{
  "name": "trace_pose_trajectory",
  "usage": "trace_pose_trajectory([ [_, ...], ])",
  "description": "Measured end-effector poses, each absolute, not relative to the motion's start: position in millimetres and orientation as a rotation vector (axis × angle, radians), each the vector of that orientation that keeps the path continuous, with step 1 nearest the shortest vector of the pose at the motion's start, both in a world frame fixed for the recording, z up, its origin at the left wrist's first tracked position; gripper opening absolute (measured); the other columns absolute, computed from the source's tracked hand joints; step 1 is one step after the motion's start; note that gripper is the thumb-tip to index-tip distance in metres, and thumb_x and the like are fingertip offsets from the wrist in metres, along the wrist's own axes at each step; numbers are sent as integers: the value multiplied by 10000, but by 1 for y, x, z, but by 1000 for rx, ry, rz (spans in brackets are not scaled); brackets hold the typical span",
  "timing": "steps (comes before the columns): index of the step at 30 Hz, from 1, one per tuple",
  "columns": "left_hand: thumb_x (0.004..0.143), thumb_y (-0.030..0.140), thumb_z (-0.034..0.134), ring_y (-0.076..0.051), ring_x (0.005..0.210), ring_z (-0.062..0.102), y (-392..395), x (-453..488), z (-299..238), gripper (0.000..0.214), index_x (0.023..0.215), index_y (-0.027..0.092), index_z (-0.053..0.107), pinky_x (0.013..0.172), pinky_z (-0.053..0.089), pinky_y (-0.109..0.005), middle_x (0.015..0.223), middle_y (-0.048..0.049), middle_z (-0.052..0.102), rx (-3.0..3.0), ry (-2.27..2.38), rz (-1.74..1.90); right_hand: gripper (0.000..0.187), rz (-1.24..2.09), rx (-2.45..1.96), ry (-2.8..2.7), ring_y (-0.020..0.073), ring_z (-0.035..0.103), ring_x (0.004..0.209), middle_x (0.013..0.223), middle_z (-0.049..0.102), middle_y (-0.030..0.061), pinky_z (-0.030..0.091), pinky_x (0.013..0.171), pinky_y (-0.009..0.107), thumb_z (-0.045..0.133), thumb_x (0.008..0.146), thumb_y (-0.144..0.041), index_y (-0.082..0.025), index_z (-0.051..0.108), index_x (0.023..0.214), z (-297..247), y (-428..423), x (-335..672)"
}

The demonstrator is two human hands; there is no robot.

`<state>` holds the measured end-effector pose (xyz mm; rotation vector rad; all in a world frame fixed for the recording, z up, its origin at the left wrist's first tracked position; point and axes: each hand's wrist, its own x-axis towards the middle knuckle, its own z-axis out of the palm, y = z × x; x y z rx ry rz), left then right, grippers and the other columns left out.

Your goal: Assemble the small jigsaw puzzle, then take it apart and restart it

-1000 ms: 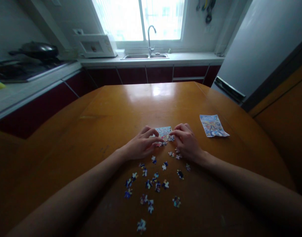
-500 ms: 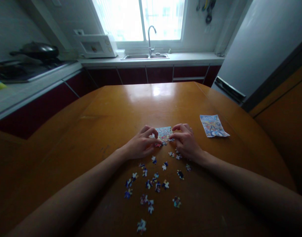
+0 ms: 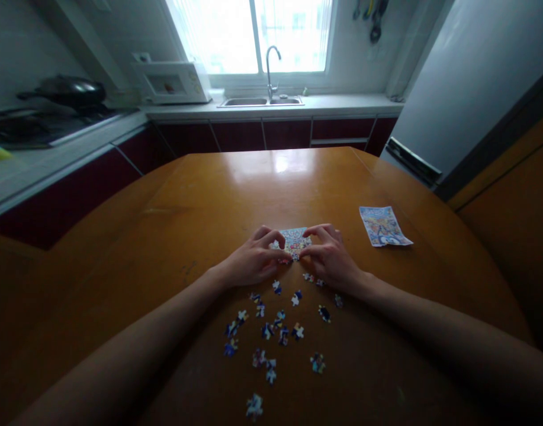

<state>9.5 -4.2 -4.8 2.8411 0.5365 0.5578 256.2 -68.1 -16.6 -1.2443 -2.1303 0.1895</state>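
A partly joined jigsaw puzzle (image 3: 294, 238) lies flat on the table, between my two hands. My left hand (image 3: 259, 255) grips its left side, thumb at the near edge and index finger curled over the left part. On the opposite side my right hand (image 3: 330, 253) holds the puzzle, with the index finger at the far right corner and the thumb at the near edge. Both hands cover parts of its sides. Several loose jigsaw pieces (image 3: 283, 335) are scattered on my side of it, a few of them close to my right wrist.
A creased picture sheet (image 3: 384, 226) lies to the right on the brown wooden table (image 3: 200, 201). Beyond the table's far edge stand a counter with a sink (image 3: 247, 102) and a white microwave (image 3: 171, 81). A pan (image 3: 71, 90) sits on the stove at left; a fridge (image 3: 471, 89) is at right.
My right hand has shifted slightly left, its thumb sliding along the puzzle's near edge and its index finger moving over the far right corner. My left hand has hardly moved.
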Motion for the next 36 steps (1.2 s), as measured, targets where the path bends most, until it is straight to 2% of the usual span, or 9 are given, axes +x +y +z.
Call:
trace_pose_trajectory([
  [13,924,165,582,-242,1074,444,-1,9,-4,297,1148,320,700,953,481,-412,1137,-68,561,2860,481,590,176,166,-1266,-2258,295,444,1178,1196,627,72,372,947,478,642,911,-193,-272,775,827,-12,-68,252],
  [20,930,157,534,-258,1092,435,-9,13,1,319,1205,289,629,973,479,-430,1160,-76,556,2934,516,518,172,72,-1271,-2353,305,428,1213,1249,606,116,354,1003,468,575,940,-186,-220,735,997,-6,-73,248],
  [25,939,183,543,-265,1103,440,-10,14,1,291,1199,285,622,988,469,-440,1178,-77,551,2927,557,484,155,240,-1302,-2240,279,456,1151,1167,632,89,382,937,445,588,932,-179,-235,733,934,-10,-70,247],
  [36,949,166,520,-251,1078,447,-10,13,-1,262,1182,243,614,958,476,-420,1160,-87,548,2911,566,554,237,358,-1293,-2030,234,483,1113,1105,647,61,413,953,428,583,882,-76,-240,753,860,-9,-56,260],
])
